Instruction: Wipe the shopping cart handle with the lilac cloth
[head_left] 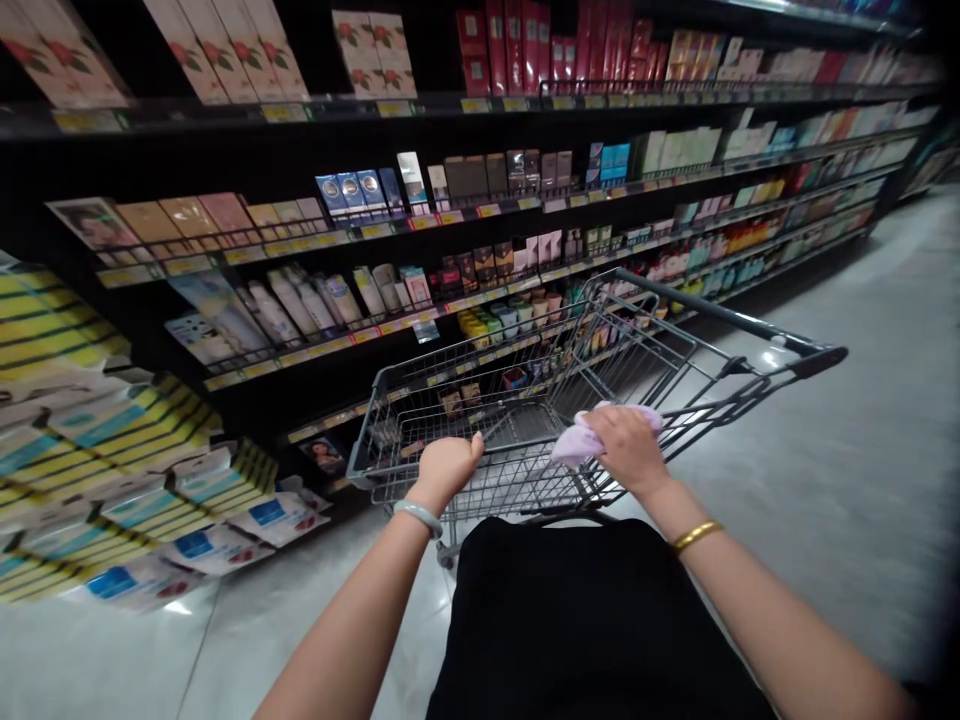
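Observation:
A grey wire shopping cart (365,425) stands sideways in front of me, its basket at the left and its handle (712,312) at the right. My left hand (448,470) is closed around the near top rim of the basket, thumb pointing along it. On the same rim farther right, my right hand (631,450) is closed over a pale purple cloth (574,445), which bunches out on both sides of the fingers. Its fingertips are partly hidden by the back of the hand. Through the wires, the basket floor (517,425) shows.
Behind the cart runs a long black shelf unit (360,235) with boxes, bottles and tubes. At the left stands a stack of yellow and white packages (112,470) on the floor. Pale tiled floor (810,470) stretches along the aisle at the right.

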